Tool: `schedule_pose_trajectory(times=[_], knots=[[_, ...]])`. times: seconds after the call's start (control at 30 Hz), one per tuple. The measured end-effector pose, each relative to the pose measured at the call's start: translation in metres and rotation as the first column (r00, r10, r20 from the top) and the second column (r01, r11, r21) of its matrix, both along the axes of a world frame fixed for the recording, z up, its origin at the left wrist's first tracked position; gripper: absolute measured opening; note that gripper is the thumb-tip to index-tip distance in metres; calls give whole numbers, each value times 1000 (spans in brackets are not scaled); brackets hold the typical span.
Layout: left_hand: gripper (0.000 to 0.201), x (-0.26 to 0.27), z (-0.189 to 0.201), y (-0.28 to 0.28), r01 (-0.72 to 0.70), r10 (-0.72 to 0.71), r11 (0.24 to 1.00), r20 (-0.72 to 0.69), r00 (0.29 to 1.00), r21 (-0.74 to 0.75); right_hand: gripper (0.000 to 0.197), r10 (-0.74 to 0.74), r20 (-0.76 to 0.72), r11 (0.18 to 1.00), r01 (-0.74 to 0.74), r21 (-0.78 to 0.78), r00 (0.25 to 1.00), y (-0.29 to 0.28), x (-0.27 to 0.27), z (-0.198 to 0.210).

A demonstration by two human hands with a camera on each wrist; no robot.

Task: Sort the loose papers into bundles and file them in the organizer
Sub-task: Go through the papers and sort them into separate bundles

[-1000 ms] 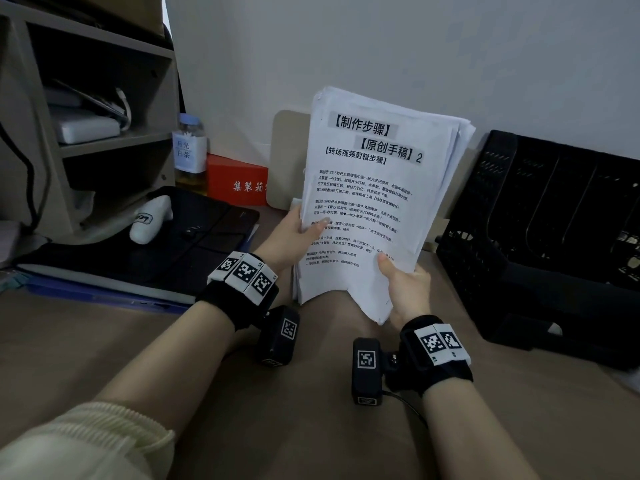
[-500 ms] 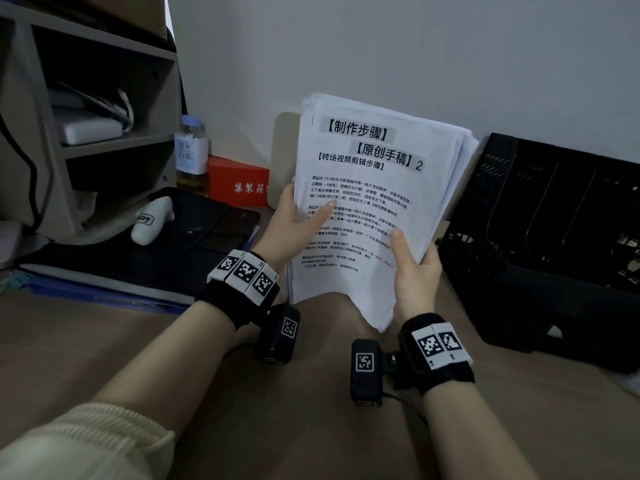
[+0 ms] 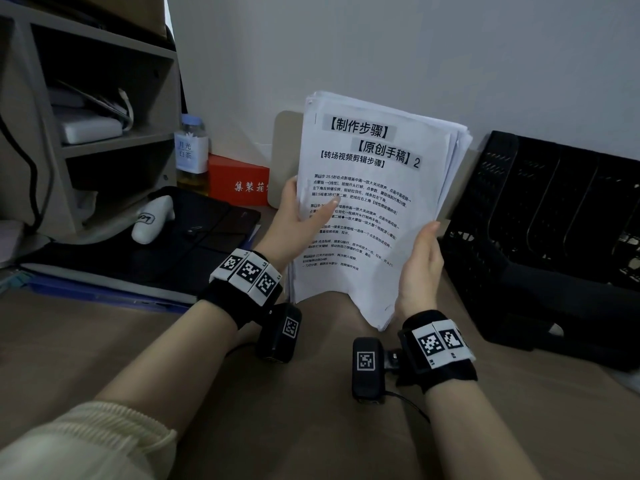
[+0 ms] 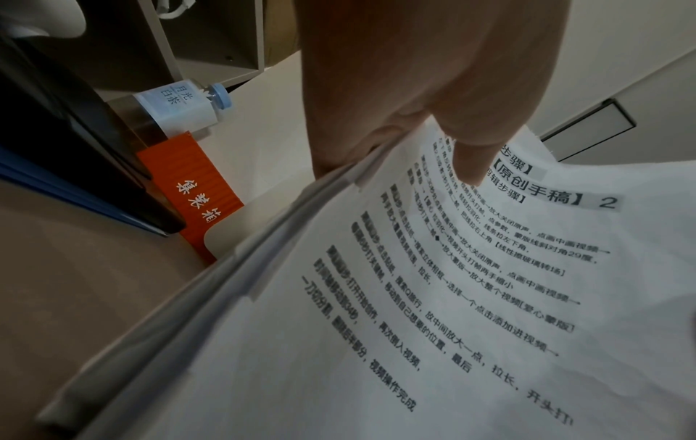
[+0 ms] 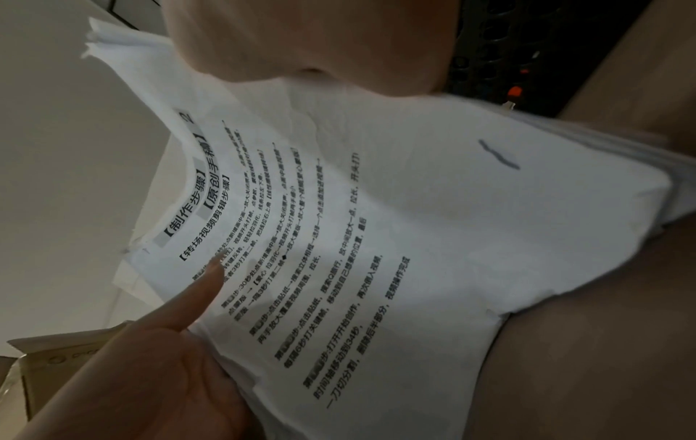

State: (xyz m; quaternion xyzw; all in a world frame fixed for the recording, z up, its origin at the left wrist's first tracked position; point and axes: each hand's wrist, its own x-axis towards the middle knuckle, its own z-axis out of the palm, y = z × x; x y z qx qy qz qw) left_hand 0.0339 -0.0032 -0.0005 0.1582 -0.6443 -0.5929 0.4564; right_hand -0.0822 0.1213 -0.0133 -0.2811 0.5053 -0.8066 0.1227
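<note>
A thick stack of white printed papers [image 3: 370, 188] stands upright on the brown desk, its lower edge uneven. My left hand [image 3: 301, 216] grips the stack's left edge, thumb across the front sheet; the left wrist view shows that thumb on the papers [image 4: 414, 297]. My right hand [image 3: 420, 265] holds the right edge, thumb on the front and fingers behind; the right wrist view shows the papers [image 5: 376, 238] bowed under it. The black mesh organizer [image 3: 540, 244] with upright dividers stands just right of the stack.
A black laptop case [image 3: 166, 251] with a white device [image 3: 152, 218] lies at the left under a grey shelf unit [image 3: 104, 147]. A tea bottle [image 3: 192, 154] and an orange box [image 3: 239, 183] stand by the wall. A beige board [image 3: 285, 157] leans behind the papers.
Both hands slid up the stack's sides: the left thumb sits higher on the left edge, and the right hand moved from the bottom edge to the right edge.
</note>
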Motion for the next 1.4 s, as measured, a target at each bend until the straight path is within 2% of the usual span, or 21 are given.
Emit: schedule_pose_trajectory(times=[0.2,0.3,0.37,0.5,0.63,0.73,0.83,1.0,1.13,1.23,1.3,1.4], knots=[[69,-1,-6,-3,32,-32,999,74,997,2,23,2,0,997,-2,71,1000,-2,-9,-9],[65,-2,-14,-8,42,-43,999,178,983,10,10,39,45,986,-46,161,998,-3,-15,-16],[71,-3,-19,-13,38,-43,999,261,964,22,17,68,92,973,-87,215,993,-2,-18,-21],[94,-2,-29,-26,47,-48,999,462,886,15,24,61,128,951,-96,295,990,-2,-24,-28],[103,0,-32,-30,33,-32,999,607,794,10,29,40,169,934,-97,345,985,-4,-26,-31],[105,0,-30,-28,41,-48,999,607,793,25,27,41,186,935,-103,339,982,-5,-26,-33],[100,0,-29,-27,70,-74,997,561,824,29,19,32,158,935,-86,344,987,-5,-28,-34],[68,-1,-27,-22,102,-107,994,444,890,35,23,33,112,943,-68,325,993,-3,-28,-31],[42,-2,-20,-18,44,-65,997,405,912,61,24,40,100,943,-71,327,994,-3,-30,-30],[27,0,-19,-21,21,-50,997,380,924,80,26,51,149,941,-97,324,988,-3,-32,-30],[27,2,-19,-25,3,-36,996,381,924,88,27,74,194,938,-134,319,978,-1,-33,-30],[40,8,-18,-32,-26,-25,991,368,930,133,32,127,242,930,-201,309,962,1,-36,-27]])
